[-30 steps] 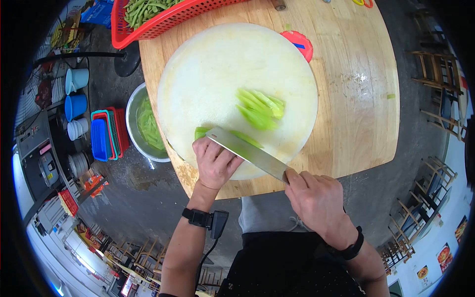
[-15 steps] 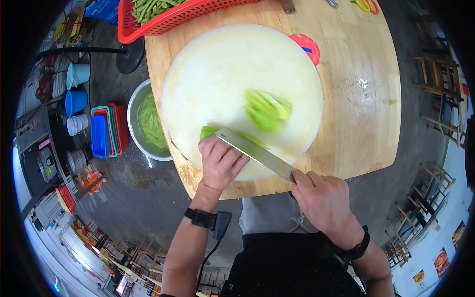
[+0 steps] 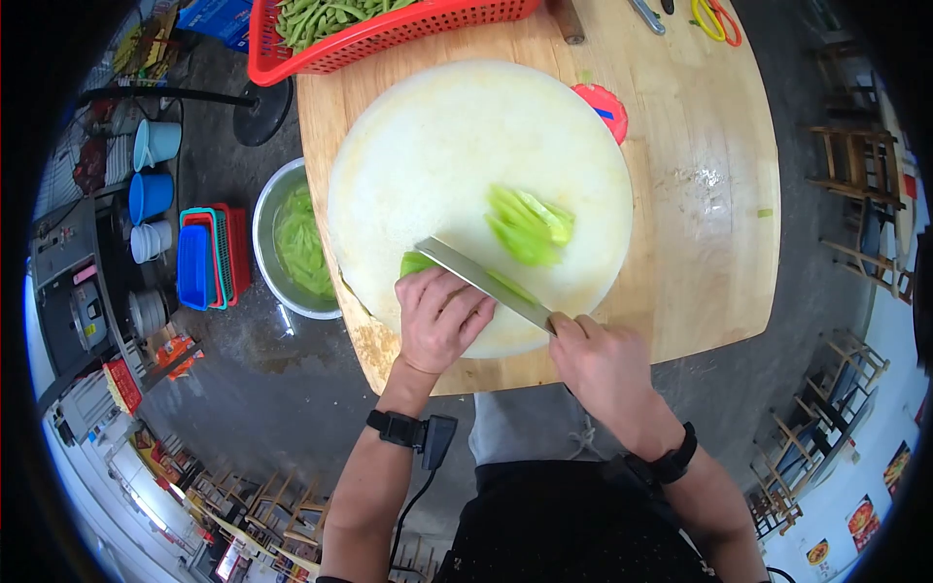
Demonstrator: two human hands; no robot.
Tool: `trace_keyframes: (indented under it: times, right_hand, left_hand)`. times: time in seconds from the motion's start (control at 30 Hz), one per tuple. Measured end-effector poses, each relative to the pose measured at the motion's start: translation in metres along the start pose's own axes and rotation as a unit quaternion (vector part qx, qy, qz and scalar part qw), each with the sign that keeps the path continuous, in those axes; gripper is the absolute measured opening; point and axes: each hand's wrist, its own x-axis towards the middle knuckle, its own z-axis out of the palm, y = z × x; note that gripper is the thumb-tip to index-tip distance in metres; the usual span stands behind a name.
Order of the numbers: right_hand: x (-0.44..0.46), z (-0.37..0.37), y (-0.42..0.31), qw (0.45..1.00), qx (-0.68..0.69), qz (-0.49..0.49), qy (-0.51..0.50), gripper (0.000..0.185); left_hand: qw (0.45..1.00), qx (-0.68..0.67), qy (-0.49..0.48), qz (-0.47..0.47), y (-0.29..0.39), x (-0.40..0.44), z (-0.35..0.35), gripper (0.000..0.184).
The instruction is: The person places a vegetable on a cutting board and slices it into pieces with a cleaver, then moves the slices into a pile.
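Left hand: my left hand (image 3: 442,316) has its fingers curled down, gripping the green piece (image 3: 416,262) against the board, right by the blade.
Right hand: the right hand (image 3: 603,374) is closed around the knife (image 3: 486,280), handle mostly hidden in the fist. The blade slants up and left from it, to just past the left fingertips, lying along the green piece.
Board: big round white cutting board (image 3: 418,146), under and beyond both hands, on the wooden table (image 3: 700,253).
Cut pile: pale green slices (image 3: 530,225) sit loose on the board, a bit beyond the knife, between the hands left to right.
Basin: metal basin (image 3: 259,243) left of the left hand, lower than the tabletop, with light green strips (image 3: 301,243) in it.
Basket: red perforated basket (image 3: 418,31), far beyond the left hand, got a heap of green beans (image 3: 330,17) in it.
Bins: nested blue, green and red bins (image 3: 197,267), way out left past the basin. Can't tell if anything's inside.
Buckets: light blue one (image 3: 157,143), darker blue one (image 3: 151,197), further left, contents too small to make out.
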Motion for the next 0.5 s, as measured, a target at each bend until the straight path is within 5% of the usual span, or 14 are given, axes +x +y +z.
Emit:
trace_keyframes:
  times: [0.2, 0.4, 0.47, 0.5]
  right_hand:
    - [-0.009, -0.010, 0.016, 0.997, 0.065, 0.043, -0.002, 0.010]
    - [0.043, -0.010, 0.018, 0.979, 0.177, 0.100, 0.030, 0.024]
    - [0.040, -0.017, 0.022, 0.911, 0.326, 0.250, -0.028, 0.029]
    - [0.037, -0.018, 0.026, 0.912, 0.325, 0.249, -0.029, 0.029]
  left_hand:
    - [0.998, 0.062, 0.012, -0.024, 0.006, 0.005, -0.006, 0.033]
    - [0.998, -0.018, 0.017, -0.066, 0.004, 0.002, 0.000, 0.030]
    - [0.998, -0.020, 0.014, -0.052, 0.004, 0.002, -0.001, 0.030]
    - [0.999, -0.021, 0.009, -0.037, 0.004, 0.003, -0.001, 0.030]
